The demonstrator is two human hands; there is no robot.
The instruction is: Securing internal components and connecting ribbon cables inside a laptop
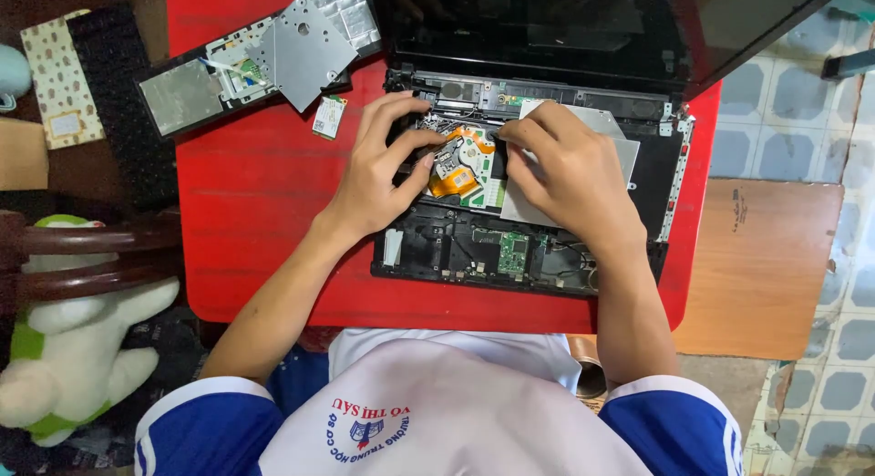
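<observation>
Bright, even daylight, sharp focus throughout (soft shadows only), with faint glare on the laptop screen (583,25).

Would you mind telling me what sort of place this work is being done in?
Probably a home rather than a workshop: the opened laptop sits on a small red table, with a plush toy on a wooden chair and a tiled floor.

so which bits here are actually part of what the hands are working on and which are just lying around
In hand:
- opened laptop base
- its circuit board with orange ribbon cable
- silver metal plate, under the right hand
- left hand, fingers on the board

Lying about:
- detached keyboard
- removed cover panel with a loose metal plate
- small card
- plush toy
</observation>
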